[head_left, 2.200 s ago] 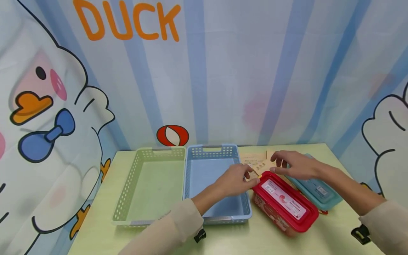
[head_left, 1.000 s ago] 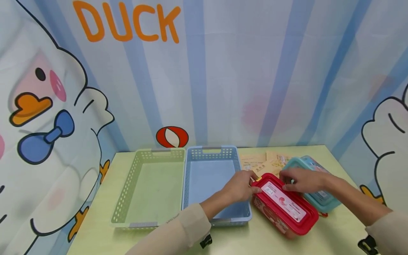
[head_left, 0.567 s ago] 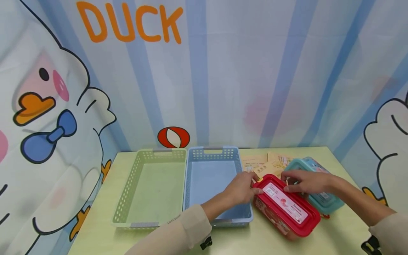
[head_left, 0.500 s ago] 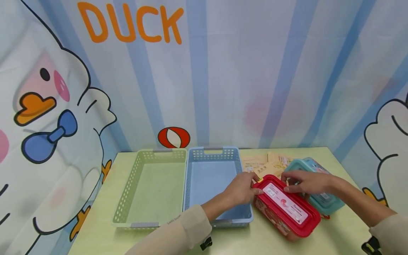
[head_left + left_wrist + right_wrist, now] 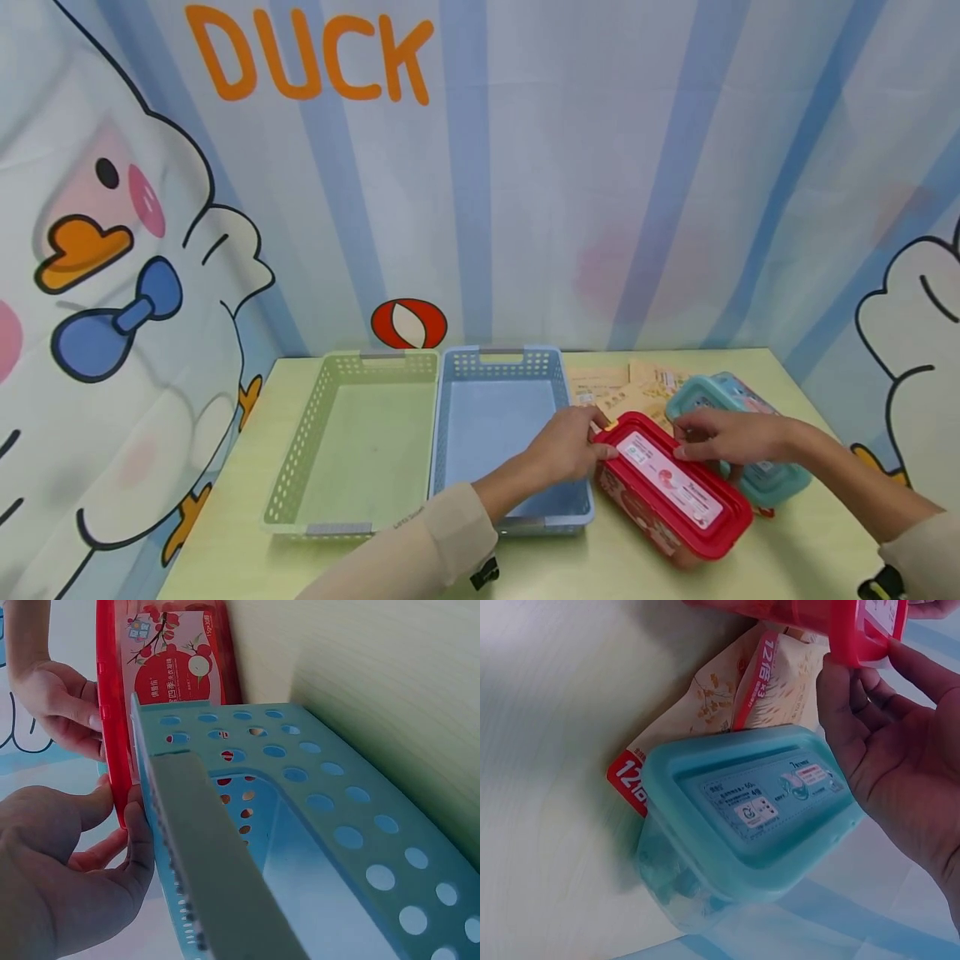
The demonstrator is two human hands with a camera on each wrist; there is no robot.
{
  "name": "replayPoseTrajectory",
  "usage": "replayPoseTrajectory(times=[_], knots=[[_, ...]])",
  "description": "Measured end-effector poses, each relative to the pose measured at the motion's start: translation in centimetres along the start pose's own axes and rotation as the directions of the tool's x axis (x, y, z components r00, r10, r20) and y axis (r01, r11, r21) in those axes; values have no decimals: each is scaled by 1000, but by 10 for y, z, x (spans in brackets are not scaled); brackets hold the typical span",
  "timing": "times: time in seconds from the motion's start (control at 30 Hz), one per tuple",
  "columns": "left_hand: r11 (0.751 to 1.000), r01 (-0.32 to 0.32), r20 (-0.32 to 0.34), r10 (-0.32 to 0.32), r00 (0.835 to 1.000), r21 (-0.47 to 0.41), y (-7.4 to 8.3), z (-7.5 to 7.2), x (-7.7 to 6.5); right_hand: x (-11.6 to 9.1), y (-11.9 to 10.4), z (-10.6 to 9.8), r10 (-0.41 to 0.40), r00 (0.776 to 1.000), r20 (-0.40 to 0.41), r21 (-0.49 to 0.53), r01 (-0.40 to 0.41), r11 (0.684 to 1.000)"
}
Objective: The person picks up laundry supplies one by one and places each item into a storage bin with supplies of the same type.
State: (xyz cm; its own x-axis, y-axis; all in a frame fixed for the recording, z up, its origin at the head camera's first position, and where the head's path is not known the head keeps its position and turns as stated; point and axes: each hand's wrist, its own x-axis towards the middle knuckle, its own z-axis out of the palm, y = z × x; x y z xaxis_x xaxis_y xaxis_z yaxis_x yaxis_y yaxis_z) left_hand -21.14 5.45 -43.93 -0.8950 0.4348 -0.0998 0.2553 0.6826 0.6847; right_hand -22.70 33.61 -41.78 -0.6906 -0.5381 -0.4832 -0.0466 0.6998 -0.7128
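Note:
A clear laundry pod box point(image 5: 637, 511) with a closed red lid point(image 5: 671, 483) stands at an angle on the right of the table. My left hand point(image 5: 566, 446) pinches the lid's left end corner, beside a small yellow tab. On the lid's right long edge, my right hand point(image 5: 731, 437) pinches the rim. In the left wrist view, the left hand point(image 5: 75, 877) has its thumb and fingers on either side of the red rim. Thumb above and fingers below the rim is how the right hand point(image 5: 900, 750) shows in the right wrist view.
A green basket point(image 5: 300, 454) and a blue basket point(image 5: 566, 383) stand side by side, the blue one close to the red box. A teal-lidded box point(image 5: 772, 483) leans over beige packets point(image 5: 600, 379) behind the right hand. A cartoon curtain point(image 5: 555, 208) hangs behind the table.
Since the oldest frame my left hand has moved onto the lid's corner, and my right hand has come down onto its right edge. The red box stays nearly in place; its lid remains on.

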Motion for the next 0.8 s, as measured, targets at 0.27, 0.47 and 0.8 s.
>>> replayPoseTrajectory(times=[0.27,0.47,0.8], knots=[[1000,8,-8,-8,1000,-12,-2,2,2,-24,-2,-3,225,965,133,64,-234,970],[1000,2,-9,-2,1000,-15,-2,4,3,-31,6,-3,238,959,157,100,-255,962],[1000,10,71,-8,997,-27,0,-10,5,-34,-2,-5,251,952,178,84,-269,960]])
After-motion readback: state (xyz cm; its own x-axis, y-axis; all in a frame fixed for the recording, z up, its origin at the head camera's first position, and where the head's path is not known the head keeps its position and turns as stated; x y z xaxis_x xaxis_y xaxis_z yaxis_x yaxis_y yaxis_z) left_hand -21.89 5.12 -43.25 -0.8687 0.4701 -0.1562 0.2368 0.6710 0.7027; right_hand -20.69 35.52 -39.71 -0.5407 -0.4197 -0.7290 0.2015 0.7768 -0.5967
